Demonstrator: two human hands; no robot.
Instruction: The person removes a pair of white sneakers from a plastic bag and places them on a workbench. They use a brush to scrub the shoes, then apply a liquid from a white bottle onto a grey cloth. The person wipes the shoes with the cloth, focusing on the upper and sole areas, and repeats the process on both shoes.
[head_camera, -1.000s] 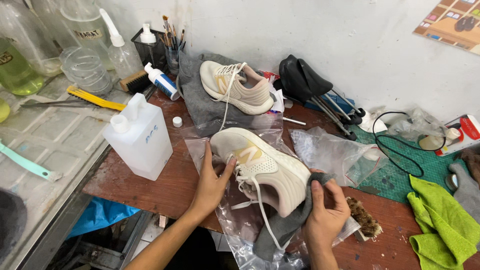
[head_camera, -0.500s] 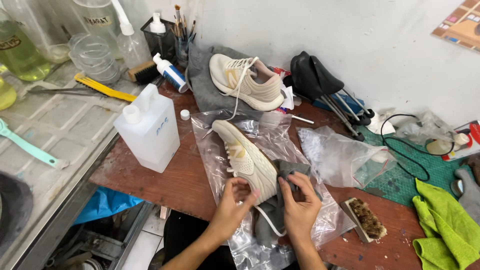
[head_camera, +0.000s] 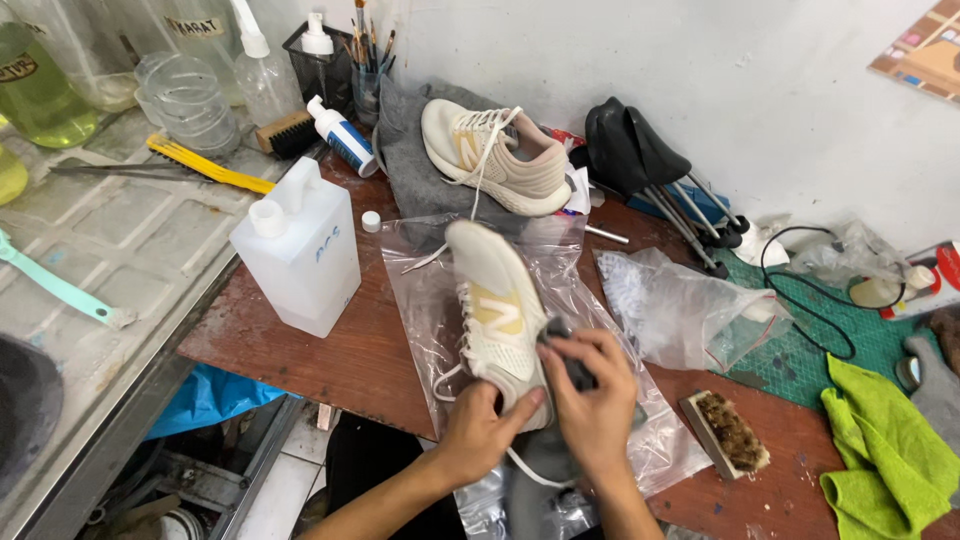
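A cream sneaker (head_camera: 492, 290) with a tan side mark lies on a clear plastic bag (head_camera: 420, 300) on the brown bench, toe pointing away. My left hand (head_camera: 482, 425) grips its heel end from below. My right hand (head_camera: 590, 400) presses a dark grey cloth (head_camera: 572, 368) against the shoe's right side near the heel. A loose white lace (head_camera: 530, 470) trails toward me. The matching sneaker (head_camera: 495, 160) rests on a grey cloth (head_camera: 410, 170) at the back.
A white plastic jug (head_camera: 300, 250) stands left of the bag, its small cap (head_camera: 371, 222) beside it. Bottles, brushes and a yellow brush (head_camera: 205, 165) crowd the back left. Black shoe trees (head_camera: 630, 145), another plastic bag (head_camera: 680, 310), a bristle brush (head_camera: 728, 432) and a green cloth (head_camera: 885, 450) lie right.
The sneaker has been turned so its side mark faces up and its toe points away. Both hands shifted to the heel, the right one rubbing the cloth there.
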